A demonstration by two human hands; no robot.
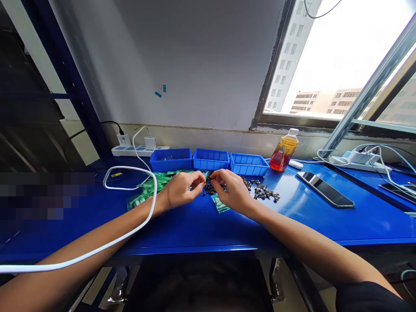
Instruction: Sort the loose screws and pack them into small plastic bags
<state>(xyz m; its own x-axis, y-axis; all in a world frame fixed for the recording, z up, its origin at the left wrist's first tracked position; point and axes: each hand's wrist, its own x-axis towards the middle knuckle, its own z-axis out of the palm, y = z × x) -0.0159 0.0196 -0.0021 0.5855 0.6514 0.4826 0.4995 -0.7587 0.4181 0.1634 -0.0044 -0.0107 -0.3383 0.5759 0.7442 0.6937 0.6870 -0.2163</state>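
Both hands, left hand (180, 190) and right hand (232, 193), pinching small black parts (211, 188), blue bins (171, 159) behind, contents unclear.

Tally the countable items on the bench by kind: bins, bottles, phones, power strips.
Blue bins: 3
Orange drink bottle: 1
Phones: 2
Power strips: 2
Total: 8
Small black parts too small to count.

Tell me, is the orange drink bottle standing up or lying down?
Standing up. The bottle stands upright on the blue table, white cap on top.
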